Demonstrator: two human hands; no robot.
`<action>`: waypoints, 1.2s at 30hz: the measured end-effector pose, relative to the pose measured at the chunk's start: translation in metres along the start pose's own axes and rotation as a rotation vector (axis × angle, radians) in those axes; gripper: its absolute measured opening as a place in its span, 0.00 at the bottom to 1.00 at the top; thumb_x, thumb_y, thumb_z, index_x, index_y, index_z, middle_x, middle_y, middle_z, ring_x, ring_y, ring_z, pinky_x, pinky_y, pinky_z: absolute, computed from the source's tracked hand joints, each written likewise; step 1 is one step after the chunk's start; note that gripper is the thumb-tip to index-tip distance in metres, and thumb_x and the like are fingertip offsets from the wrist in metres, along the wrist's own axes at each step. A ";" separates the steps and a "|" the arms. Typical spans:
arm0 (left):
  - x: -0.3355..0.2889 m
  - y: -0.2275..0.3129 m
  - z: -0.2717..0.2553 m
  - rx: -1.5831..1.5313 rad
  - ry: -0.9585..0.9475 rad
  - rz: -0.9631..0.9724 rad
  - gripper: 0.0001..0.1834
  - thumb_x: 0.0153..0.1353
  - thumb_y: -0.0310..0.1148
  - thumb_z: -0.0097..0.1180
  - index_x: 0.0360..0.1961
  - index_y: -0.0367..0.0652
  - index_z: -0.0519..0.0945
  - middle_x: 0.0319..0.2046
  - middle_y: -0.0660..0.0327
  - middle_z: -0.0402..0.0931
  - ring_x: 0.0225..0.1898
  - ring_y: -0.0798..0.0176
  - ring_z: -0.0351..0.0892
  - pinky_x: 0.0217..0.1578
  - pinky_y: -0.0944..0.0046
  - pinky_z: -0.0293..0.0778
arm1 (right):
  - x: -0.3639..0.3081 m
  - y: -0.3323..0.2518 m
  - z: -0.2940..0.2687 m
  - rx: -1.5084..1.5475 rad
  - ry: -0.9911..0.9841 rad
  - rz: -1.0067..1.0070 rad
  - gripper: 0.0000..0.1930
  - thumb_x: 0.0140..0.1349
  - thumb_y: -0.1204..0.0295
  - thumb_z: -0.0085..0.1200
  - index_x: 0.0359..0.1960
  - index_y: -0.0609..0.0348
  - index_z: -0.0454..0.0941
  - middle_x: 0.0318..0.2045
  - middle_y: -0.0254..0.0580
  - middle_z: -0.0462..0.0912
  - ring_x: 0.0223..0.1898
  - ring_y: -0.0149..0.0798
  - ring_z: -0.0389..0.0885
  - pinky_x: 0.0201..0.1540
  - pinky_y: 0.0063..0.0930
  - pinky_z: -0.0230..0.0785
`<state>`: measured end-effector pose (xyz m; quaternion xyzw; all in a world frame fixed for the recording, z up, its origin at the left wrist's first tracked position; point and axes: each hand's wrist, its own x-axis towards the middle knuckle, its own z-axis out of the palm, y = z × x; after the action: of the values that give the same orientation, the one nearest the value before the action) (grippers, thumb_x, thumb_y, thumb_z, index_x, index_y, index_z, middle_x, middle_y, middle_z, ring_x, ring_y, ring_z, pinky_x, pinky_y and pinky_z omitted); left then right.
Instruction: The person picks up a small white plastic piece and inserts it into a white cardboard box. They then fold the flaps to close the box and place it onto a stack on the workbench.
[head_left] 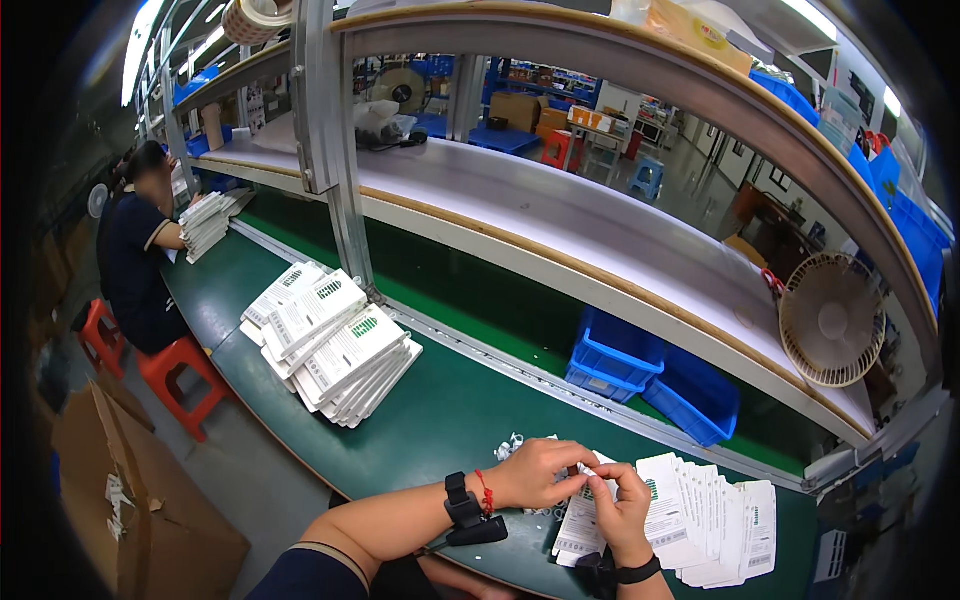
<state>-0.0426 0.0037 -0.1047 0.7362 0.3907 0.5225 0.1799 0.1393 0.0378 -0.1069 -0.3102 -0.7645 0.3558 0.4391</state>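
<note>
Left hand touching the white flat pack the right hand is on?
Touching. The head view shows the left hand with fingertips pinching the top edge of the white pack, meeting the right hand there, no gap visible.

Single head view, worn fisheye, looking down and forward over green workbench (440, 420); bench's near edge close below, shelf above bench curving toward rim, aisle far beyond bench.

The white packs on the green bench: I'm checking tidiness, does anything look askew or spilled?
Yes. The big pile of white packs has slumped and fanned out unevenly. The row by the right hand leans but stays orderly. Nothing looks spilled.
</note>
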 end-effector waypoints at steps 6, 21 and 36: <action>-0.001 0.000 0.002 0.032 0.005 0.015 0.09 0.54 0.24 0.57 0.38 0.41 0.80 0.30 0.56 0.80 0.31 0.54 0.80 0.32 0.59 0.75 | -0.003 0.005 0.000 0.043 -0.003 0.032 0.05 0.58 0.76 0.60 0.32 0.65 0.79 0.29 0.43 0.82 0.31 0.35 0.81 0.36 0.25 0.71; -0.002 -0.005 0.004 0.069 0.000 0.043 0.07 0.54 0.24 0.58 0.35 0.42 0.80 0.29 0.58 0.80 0.30 0.54 0.80 0.32 0.59 0.74 | 0.001 0.000 0.000 -0.020 -0.008 0.005 0.06 0.56 0.75 0.63 0.30 0.64 0.78 0.27 0.41 0.82 0.30 0.33 0.80 0.34 0.23 0.70; -0.001 -0.002 0.003 0.103 0.003 0.041 0.07 0.54 0.25 0.59 0.36 0.42 0.80 0.30 0.58 0.80 0.31 0.54 0.81 0.32 0.59 0.74 | 0.001 -0.001 0.001 -0.037 0.014 -0.005 0.05 0.57 0.75 0.61 0.30 0.64 0.78 0.26 0.42 0.81 0.28 0.34 0.80 0.33 0.24 0.70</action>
<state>-0.0408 0.0046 -0.1084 0.7516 0.4023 0.5063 0.1302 0.1383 0.0378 -0.1064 -0.3190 -0.7685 0.3383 0.4395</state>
